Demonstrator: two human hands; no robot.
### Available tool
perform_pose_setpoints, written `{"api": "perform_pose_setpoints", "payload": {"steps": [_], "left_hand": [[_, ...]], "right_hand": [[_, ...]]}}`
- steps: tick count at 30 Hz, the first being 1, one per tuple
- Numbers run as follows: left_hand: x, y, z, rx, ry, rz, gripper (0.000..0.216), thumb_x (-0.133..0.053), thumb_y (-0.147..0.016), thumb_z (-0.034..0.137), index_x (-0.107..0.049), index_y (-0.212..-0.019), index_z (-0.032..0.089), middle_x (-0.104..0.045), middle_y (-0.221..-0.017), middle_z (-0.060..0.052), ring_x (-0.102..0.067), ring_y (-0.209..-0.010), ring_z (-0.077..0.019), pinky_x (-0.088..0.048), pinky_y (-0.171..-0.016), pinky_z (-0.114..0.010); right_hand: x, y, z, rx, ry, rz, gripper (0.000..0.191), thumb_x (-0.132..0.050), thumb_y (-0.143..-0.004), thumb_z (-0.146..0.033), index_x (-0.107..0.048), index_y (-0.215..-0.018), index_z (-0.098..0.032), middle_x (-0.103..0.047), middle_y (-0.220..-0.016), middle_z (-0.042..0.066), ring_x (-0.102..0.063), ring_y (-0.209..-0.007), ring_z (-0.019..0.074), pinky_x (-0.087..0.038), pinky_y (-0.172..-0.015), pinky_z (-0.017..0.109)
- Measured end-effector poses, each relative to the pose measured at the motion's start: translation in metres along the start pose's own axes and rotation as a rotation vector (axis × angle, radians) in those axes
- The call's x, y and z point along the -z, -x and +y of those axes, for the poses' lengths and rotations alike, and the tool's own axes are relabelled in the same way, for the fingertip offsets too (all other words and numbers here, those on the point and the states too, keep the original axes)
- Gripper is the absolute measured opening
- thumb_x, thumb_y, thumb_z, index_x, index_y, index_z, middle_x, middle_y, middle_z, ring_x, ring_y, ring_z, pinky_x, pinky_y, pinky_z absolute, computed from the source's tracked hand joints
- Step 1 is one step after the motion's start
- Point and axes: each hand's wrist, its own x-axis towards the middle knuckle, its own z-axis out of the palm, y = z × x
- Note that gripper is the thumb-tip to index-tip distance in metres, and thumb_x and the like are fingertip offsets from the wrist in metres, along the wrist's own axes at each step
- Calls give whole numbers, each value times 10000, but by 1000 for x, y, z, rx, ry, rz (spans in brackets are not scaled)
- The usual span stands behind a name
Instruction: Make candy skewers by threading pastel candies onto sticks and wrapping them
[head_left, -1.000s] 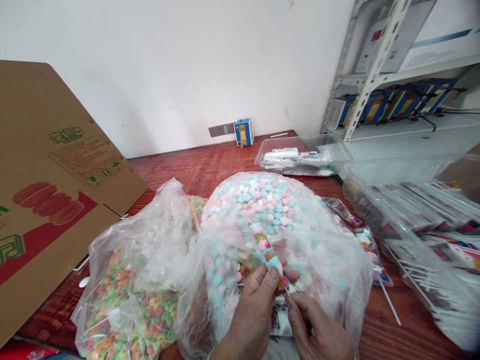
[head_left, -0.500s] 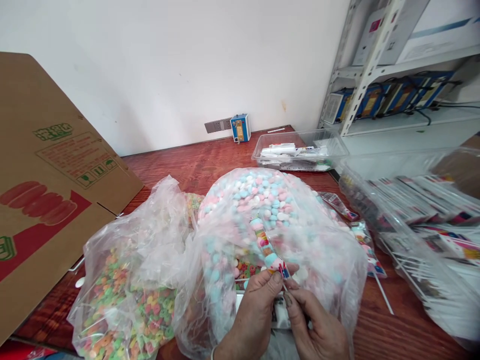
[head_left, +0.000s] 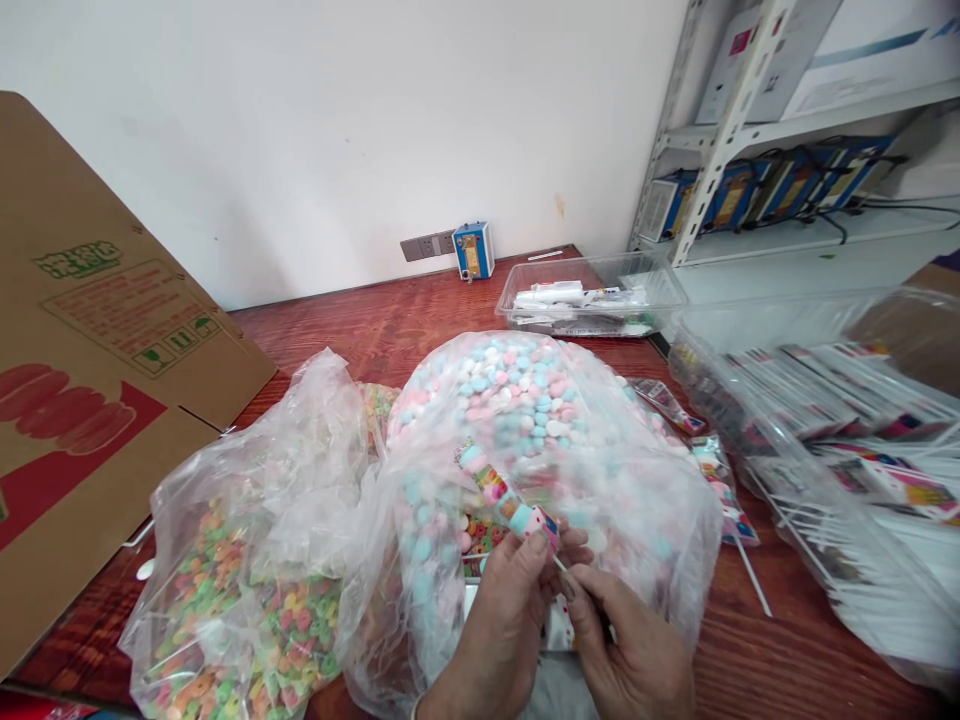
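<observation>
My left hand (head_left: 514,600) is closed around the lower end of a candy skewer (head_left: 502,490), a row of colourful candies in a clear printed wrapper, tilted up to the left. The fingers of my right hand (head_left: 626,630) pinch its white stick just below the wrapper. Right behind the hands spreads a big clear plastic bag (head_left: 667,480) of pink, blue and white round candies. Through its opening show ring-shaped candies (head_left: 484,535). To the left lies another plastic bag (head_left: 300,440) with colourful ring candies inside.
A cardboard box (head_left: 90,330) stands at left. Clear plastic trays with packaging sit at the back (head_left: 592,325) and at right (head_left: 757,475). A second wrapped candy skewer (head_left: 726,490) lies beside the right tray. A blue device (head_left: 472,252) stands against the wall; metal shelving (head_left: 720,140) rises at right.
The candy skewer has swung leftward at its top, leaning further left and showing its printed wrapper more. Both hands keep their hold. The whole view has shifted slightly.
</observation>
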Motion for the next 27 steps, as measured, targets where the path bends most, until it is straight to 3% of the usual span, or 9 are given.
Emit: {"api": "perform_pose_setpoints", "payload": {"steps": [3,6,11,13,16,19,27], "left_hand": [[-3,-3,5,-10,18,70,263,-693,-833,408,-670,-959,178,-713,-1017,-86,-670,-996,-239,-453,-965,-399],[-3,-5,8,-8,29,62,270,-708,-823,393,-673,-959,163,-714,-981,-88,-670,-981,-238,-469,-934,-383],[0,-7,7,20,40,45,266,-711,-821,385,-685,-912,137,-723,-918,-101,-661,-975,-240,-476,-910,-373],[1,-7,4,35,43,50,253,-724,-810,368,-689,-904,136,-726,-893,-98,-663,-961,-235,-472,-914,-371],[1,-8,0,33,28,66,235,-741,-789,354,-705,-879,141,-732,-873,-93,-662,-960,-236,-458,-936,-373],[0,-8,-4,25,-45,70,264,-735,-783,382,-730,-843,125,-740,-922,-119,-650,-1002,-254,-435,-973,-382],[0,-6,-15,-14,-131,75,336,-734,-768,433,-770,-920,135,-745,-999,-144,-632,-1078,-288,-398,-1030,-424]], "right_hand": [[0,-2,1,183,118,29,128,-559,-923,-134,-650,-992,-193,-739,-771,42,-693,-670,181,-529,-671,271],[-1,-4,-2,206,141,39,119,-565,-919,-130,-646,-990,-180,-736,-770,53,-680,-654,188,-518,-654,289],[-1,-6,-8,-222,-206,-181,153,-497,-972,-250,-637,-936,-199,-676,-728,4,-636,-602,139,-501,-550,211],[-1,-6,-10,-332,-330,-202,179,-507,-966,-309,-639,-914,-200,-665,-736,8,-636,-639,146,-519,-588,211],[-2,-6,-12,-408,-444,-179,226,-540,-940,-375,-644,-858,-193,-662,-758,24,-628,-682,159,-531,-634,227],[-1,-8,-15,-479,-483,-184,263,-544,-931,-395,-634,-791,-191,-607,-662,-1,-546,-565,136,-485,-541,216],[-2,-15,-16,-623,-615,-128,255,-586,-892,-452,-644,-854,-206,-491,-559,-47,-426,-483,126,-425,-485,228]]}}
